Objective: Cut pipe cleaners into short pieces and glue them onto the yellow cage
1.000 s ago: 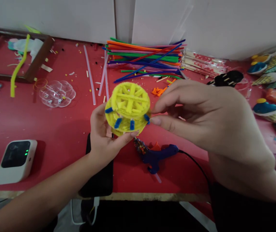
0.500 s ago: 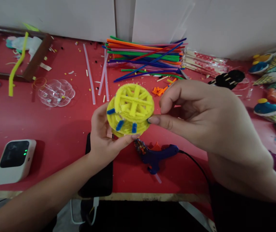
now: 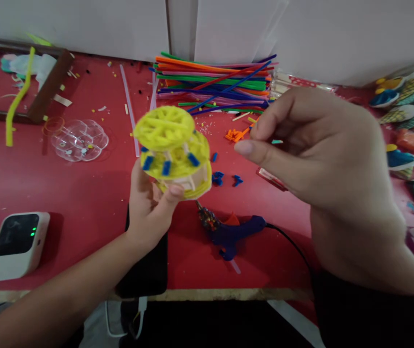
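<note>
My left hand [image 3: 149,203] grips a yellow pipe-cleaner wheel model [image 3: 172,150] from below, with short blue pieces stuck round its rim. It is held above the red table [image 3: 83,193]. My right hand [image 3: 323,164] hovers to the right of the model, apart from it, thumb and forefinger curled toward each other in a loose pinch; whether anything is between them I cannot make out. Small blue pipe-cleaner bits [image 3: 225,178] lie on the table between the two hands.
A blue glue gun [image 3: 232,232] with its cord lies near the table's front edge. A bundle of coloured pipe cleaners [image 3: 214,82] sits at the back. Also here are a clear plastic dish [image 3: 78,140], a white device [image 3: 16,244], a black phone [image 3: 147,270] and craft toys [image 3: 406,116] at right.
My left hand has lifted and tilted the yellow model up and leftward. My right hand has drawn away from its rim. Blue bits on the table are now uncovered.
</note>
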